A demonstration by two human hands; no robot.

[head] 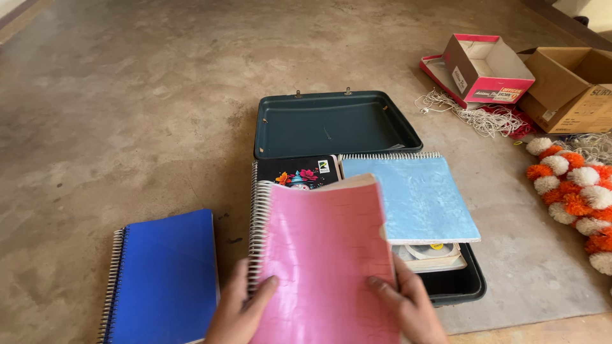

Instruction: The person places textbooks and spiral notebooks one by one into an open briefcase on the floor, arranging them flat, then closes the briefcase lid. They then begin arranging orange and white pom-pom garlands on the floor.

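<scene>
Here, both hands' fingers clasp a pink notebook (325, 261) above the open trunk (331, 124), blue notebook (166, 280) alongside.

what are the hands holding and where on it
Both hands hold the pink spiral notebook by its lower edge: the left hand near the spiral-bound corner, the right hand at the opposite corner, fingers on the cover.

We look down on a bare concrete floor (127, 95), mottled grey-brown, evenly lit by soft daylight, a paler strip along the bottom right edge, cardboard boxes (567, 86) at the far right, a tangle of white string (475, 114) beside them
</scene>
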